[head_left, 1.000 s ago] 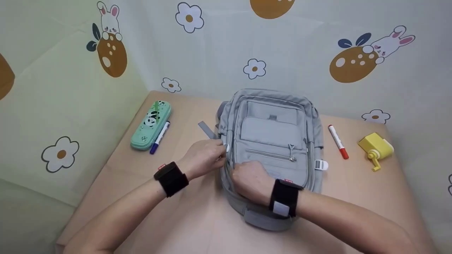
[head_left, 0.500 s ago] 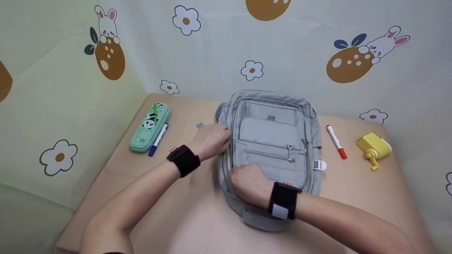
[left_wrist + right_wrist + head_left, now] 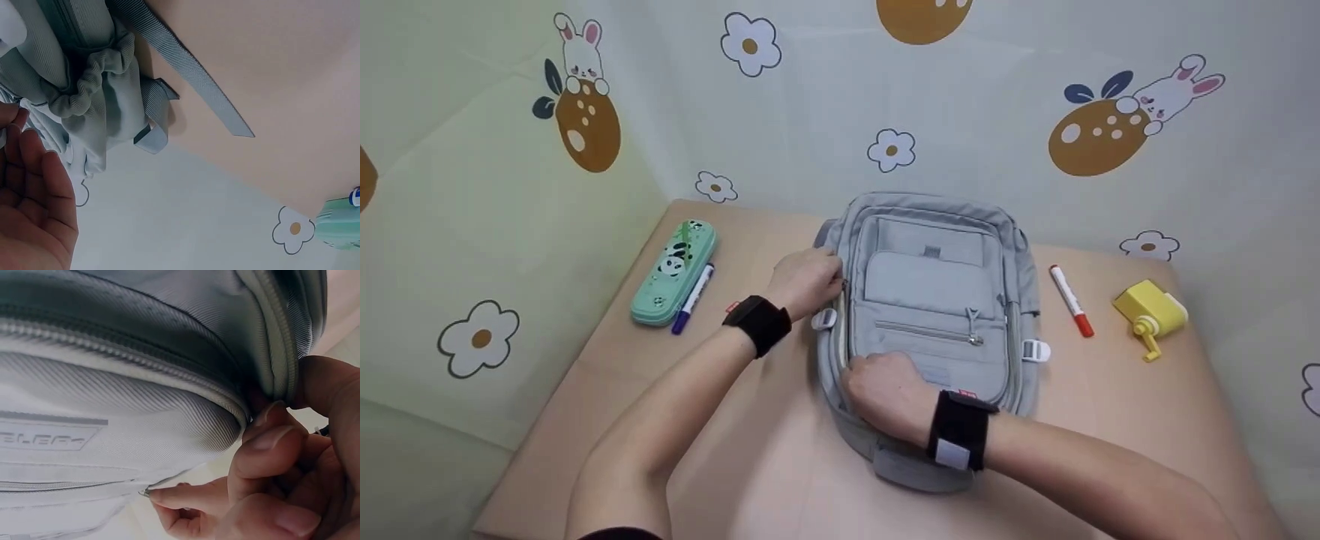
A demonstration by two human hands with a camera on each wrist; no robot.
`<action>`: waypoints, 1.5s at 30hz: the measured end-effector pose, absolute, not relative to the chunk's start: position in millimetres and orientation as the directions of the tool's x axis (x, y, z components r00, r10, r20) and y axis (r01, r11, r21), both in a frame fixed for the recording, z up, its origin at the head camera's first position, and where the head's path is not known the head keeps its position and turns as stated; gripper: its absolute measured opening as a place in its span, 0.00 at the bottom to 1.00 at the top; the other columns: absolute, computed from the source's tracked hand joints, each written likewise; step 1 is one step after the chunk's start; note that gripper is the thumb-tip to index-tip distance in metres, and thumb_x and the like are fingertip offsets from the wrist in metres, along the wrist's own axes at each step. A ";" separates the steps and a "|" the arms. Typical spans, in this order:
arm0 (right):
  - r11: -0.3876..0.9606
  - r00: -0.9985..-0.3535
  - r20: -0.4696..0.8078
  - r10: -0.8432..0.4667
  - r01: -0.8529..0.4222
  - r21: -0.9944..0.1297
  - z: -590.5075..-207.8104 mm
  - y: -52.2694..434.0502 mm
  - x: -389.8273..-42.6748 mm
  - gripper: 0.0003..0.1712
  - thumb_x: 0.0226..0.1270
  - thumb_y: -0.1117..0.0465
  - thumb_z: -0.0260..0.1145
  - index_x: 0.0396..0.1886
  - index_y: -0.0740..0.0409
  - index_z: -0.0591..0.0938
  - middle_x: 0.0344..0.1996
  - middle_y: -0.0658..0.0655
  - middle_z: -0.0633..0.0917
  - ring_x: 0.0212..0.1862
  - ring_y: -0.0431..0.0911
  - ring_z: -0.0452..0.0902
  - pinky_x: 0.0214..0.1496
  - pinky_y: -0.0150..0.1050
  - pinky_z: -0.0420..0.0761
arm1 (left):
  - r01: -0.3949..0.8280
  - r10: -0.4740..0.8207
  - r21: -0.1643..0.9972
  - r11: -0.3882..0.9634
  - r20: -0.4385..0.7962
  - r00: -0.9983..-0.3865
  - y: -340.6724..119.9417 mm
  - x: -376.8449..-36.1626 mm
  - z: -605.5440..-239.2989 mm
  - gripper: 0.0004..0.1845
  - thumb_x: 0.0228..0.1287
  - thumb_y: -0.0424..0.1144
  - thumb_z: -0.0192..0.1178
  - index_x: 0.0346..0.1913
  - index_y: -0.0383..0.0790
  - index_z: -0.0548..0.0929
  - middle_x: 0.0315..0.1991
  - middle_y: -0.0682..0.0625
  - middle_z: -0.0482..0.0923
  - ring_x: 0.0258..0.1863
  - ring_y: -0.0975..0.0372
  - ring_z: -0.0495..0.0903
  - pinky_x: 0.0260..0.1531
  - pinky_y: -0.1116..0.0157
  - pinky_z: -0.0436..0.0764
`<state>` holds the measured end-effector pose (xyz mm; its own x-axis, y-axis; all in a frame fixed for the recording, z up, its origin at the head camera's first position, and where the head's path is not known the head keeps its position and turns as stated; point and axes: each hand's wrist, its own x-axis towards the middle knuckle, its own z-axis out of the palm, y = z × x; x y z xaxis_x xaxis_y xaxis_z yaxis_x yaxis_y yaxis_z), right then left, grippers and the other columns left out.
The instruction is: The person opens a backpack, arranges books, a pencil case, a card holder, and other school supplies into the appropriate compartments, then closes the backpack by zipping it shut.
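Note:
A grey backpack lies on the table with its front pockets facing up. At its left side my left hand pinches a small metal zipper pull, best seen in the right wrist view. My right hand holds the bag's zipper edge lower down on the same side, thumb and fingers curled on it. Between the two hands the zipper's toothed edges stand apart. What lies inside the bag is hidden. A loose grey strap trails on the table beside the bag in the left wrist view.
Left of the bag lie a green panda pencil case and a blue-capped marker. To the right are a red-capped marker and a yellow crank pencil sharpener. Patterned curtains border the table behind and at left.
My left hand has moved up along the backpack's left side, away from my right hand, uncovering a white strap buckle. My right hand has kept its place and hold.

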<state>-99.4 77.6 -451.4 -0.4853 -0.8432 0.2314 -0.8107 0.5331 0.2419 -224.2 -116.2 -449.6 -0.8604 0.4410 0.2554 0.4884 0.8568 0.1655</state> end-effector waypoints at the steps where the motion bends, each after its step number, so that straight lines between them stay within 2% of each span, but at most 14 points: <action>1: 0.533 -0.485 0.232 -0.843 -0.811 0.241 -451.9 78.2 -99.1 0.08 0.54 0.62 0.70 0.22 0.53 0.78 0.18 0.50 0.77 0.19 0.45 0.74 0.13 0.42 0.70 | 0.488 0.441 0.169 0.856 0.255 -0.861 -116.4 -223.9 -450.5 0.07 0.67 0.35 0.61 0.29 0.40 0.81 0.30 0.49 0.75 0.27 0.54 0.76 0.28 0.55 0.78; 6: 0.557 -0.504 0.263 -0.823 -0.808 0.195 -455.1 85.3 -96.4 0.09 0.56 0.60 0.72 0.23 0.53 0.80 0.19 0.50 0.77 0.19 0.45 0.73 0.14 0.41 0.71 | 0.492 0.433 0.197 0.848 0.278 -0.857 -118.2 -222.1 -456.3 0.06 0.65 0.36 0.63 0.30 0.42 0.82 0.30 0.50 0.76 0.29 0.55 0.77 0.29 0.55 0.78; 10: 0.588 -0.541 0.282 -0.792 -0.801 0.112 -456.4 95.5 -91.0 0.11 0.59 0.57 0.73 0.23 0.54 0.81 0.19 0.50 0.78 0.19 0.45 0.74 0.15 0.40 0.72 | 0.487 0.421 0.218 0.846 0.287 -0.860 -118.6 -218.0 -459.8 0.07 0.66 0.38 0.65 0.30 0.43 0.83 0.30 0.51 0.76 0.29 0.56 0.78 0.28 0.54 0.78; 14: 0.598 -0.574 0.266 -0.775 -0.801 0.016 -456.5 106.2 -86.9 0.11 0.57 0.58 0.74 0.22 0.54 0.81 0.19 0.50 0.79 0.20 0.46 0.74 0.18 0.40 0.73 | 0.498 0.428 0.190 0.846 0.314 -0.848 -117.2 -211.0 -460.8 0.03 0.67 0.37 0.65 0.39 0.42 0.86 0.34 0.48 0.77 0.33 0.54 0.78 0.29 0.54 0.78; 16: 0.602 -0.585 0.256 -0.770 -0.799 -0.016 -455.4 110.6 -86.8 0.10 0.57 0.60 0.73 0.22 0.53 0.80 0.20 0.50 0.78 0.21 0.46 0.74 0.19 0.40 0.73 | 0.544 0.467 0.184 0.818 0.339 -0.817 -116.5 -206.1 -460.5 0.10 0.67 0.35 0.63 0.49 0.40 0.86 0.41 0.46 0.80 0.40 0.52 0.79 0.36 0.53 0.80; 18: 0.610 -0.601 0.250 -0.759 -0.791 -0.048 -452.4 115.0 -87.6 0.09 0.55 0.61 0.72 0.23 0.52 0.78 0.20 0.49 0.77 0.22 0.46 0.73 0.19 0.40 0.72 | 0.616 0.539 0.189 0.765 0.335 -0.773 -116.2 -200.3 -459.1 0.19 0.65 0.32 0.61 0.60 0.39 0.83 0.51 0.43 0.80 0.49 0.50 0.79 0.47 0.52 0.80; 20: 0.620 -0.619 0.243 -0.747 -0.780 -0.078 -447.1 120.0 -89.3 0.09 0.55 0.62 0.70 0.24 0.51 0.77 0.21 0.48 0.76 0.22 0.45 0.72 0.20 0.39 0.72 | 0.693 0.635 0.198 0.693 0.289 -0.717 -116.4 -194.6 -457.4 0.28 0.63 0.30 0.59 0.68 0.38 0.78 0.62 0.40 0.76 0.62 0.48 0.75 0.62 0.50 0.74; 22: 0.634 -0.640 0.228 -0.734 -0.766 -0.107 -439.3 124.8 -91.6 0.09 0.56 0.62 0.69 0.25 0.50 0.75 0.21 0.46 0.75 0.22 0.43 0.70 0.20 0.38 0.71 | 0.737 0.711 0.204 0.644 0.196 -0.675 -117.3 -189.6 -455.7 0.35 0.60 0.31 0.58 0.74 0.40 0.71 0.71 0.40 0.69 0.72 0.47 0.66 0.70 0.48 0.65; 24: 0.644 -0.654 0.219 -0.724 -0.755 -0.125 -429.5 128.8 -94.5 0.10 0.59 0.62 0.68 0.25 0.49 0.74 0.21 0.44 0.74 0.22 0.42 0.69 0.21 0.37 0.70 | 0.751 0.752 0.211 0.626 0.091 -0.653 -118.4 -186.5 -454.6 0.41 0.58 0.34 0.60 0.78 0.41 0.63 0.77 0.40 0.61 0.77 0.47 0.56 0.74 0.46 0.56; 26: 0.646 -0.656 0.224 -0.721 -0.753 -0.126 -419.5 131.8 -97.4 0.10 0.63 0.62 0.67 0.26 0.49 0.74 0.20 0.44 0.73 0.21 0.41 0.68 0.21 0.37 0.70 | 0.736 0.754 0.218 0.641 0.001 -0.657 -119.5 -185.5 -454.4 0.47 0.57 0.38 0.63 0.81 0.44 0.58 0.80 0.42 0.55 0.80 0.49 0.49 0.76 0.47 0.50; 29: 0.640 -0.646 0.249 -0.722 -0.760 -0.114 -406.5 134.7 -100.7 0.10 0.67 0.61 0.66 0.27 0.49 0.73 0.19 0.43 0.71 0.20 0.41 0.67 0.21 0.36 0.70 | 0.705 0.735 0.237 0.668 -0.063 -0.675 -119.8 -187.6 -455.3 0.51 0.54 0.43 0.65 0.82 0.46 0.54 0.81 0.44 0.51 0.81 0.51 0.45 0.77 0.51 0.47; 35: 0.638 -0.636 0.305 -0.709 -0.763 -0.107 -387.9 142.0 -104.3 0.04 0.70 0.62 0.64 0.34 0.52 0.76 0.22 0.45 0.75 0.24 0.43 0.72 0.25 0.39 0.74 | 0.683 0.724 0.314 0.659 -0.021 -0.690 -114.1 -200.7 -456.4 0.48 0.56 0.44 0.66 0.81 0.45 0.59 0.80 0.44 0.54 0.80 0.50 0.48 0.76 0.52 0.50; 40: 0.625 -0.626 0.353 -0.695 -0.769 -0.132 -371.0 151.1 -110.3 0.02 0.71 0.63 0.64 0.39 0.53 0.78 0.27 0.46 0.78 0.28 0.45 0.75 0.33 0.43 0.77 | 0.718 0.731 0.281 0.636 0.077 -0.678 -106.3 -215.2 -456.9 0.43 0.62 0.42 0.71 0.79 0.47 0.64 0.80 0.44 0.56 0.79 0.49 0.52 0.75 0.51 0.54; 45: 0.617 -0.641 0.366 -0.674 -0.762 -0.197 -357.6 161.3 -118.9 0.03 0.71 0.63 0.64 0.41 0.54 0.78 0.28 0.45 0.78 0.30 0.44 0.73 0.36 0.42 0.75 | 0.744 0.738 0.277 0.609 0.146 -0.659 -96.6 -224.9 -451.5 0.36 0.66 0.36 0.69 0.76 0.49 0.70 0.78 0.46 0.60 0.79 0.52 0.54 0.74 0.54 0.58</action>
<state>-118.9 161.3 -357.6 -0.6411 -0.6743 0.3664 -0.7618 0.6170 -0.1975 -224.9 -96.6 -451.5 -0.6586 0.7382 0.1460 0.7435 0.6086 0.2771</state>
